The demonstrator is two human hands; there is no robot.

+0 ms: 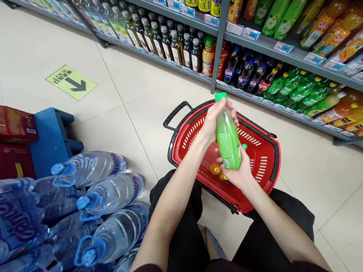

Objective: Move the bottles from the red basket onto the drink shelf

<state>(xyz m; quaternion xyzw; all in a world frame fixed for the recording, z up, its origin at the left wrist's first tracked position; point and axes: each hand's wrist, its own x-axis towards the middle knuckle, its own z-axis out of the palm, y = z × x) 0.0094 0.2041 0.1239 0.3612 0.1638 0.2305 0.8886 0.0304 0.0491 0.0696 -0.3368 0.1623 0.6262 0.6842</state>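
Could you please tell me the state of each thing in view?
Red basket: open-topped, on the floor.
Basket handle: sticking out past the rim.
Green bottle: capped, held above the basket.
Left hand: closed around the bottle's upper part.
Right hand: cupped around its lower part.
Large water bottles: capped.
Shelf drinks: lined up in rows.
Exit sign: flat on the floor.

Bright, even indoor light; lamps out of frame. Pale floor (166, 91) softly reflective, duller toward upper left. Glints on clear water bottles (114, 192). Shade under shelf (299, 53), deeper toward back. Wide-angle stretch at edges; water packs (2, 219) look soft. Green bottle (227, 139) fairly sharp, fine print unreadable.
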